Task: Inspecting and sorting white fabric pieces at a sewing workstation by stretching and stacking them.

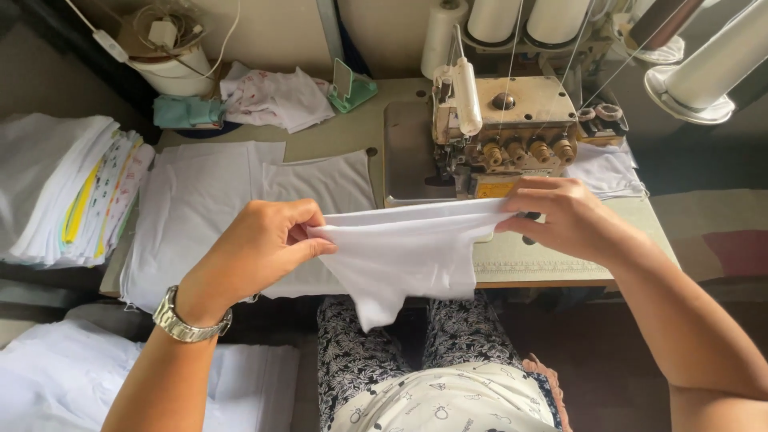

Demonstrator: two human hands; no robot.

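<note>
head view: sewing machine (504, 132) behind white cloth (400, 256), fabric stack (72, 192) left.

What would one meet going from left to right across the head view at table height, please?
Stack of folded fabric → flat white sheets → left hand → white cloth piece → right hand

A beige overlock sewing machine (504, 132) stands beside flat white fabric sheets (208, 200), a folded cloth stack (68, 188) and thread cones (520, 18).
</note>
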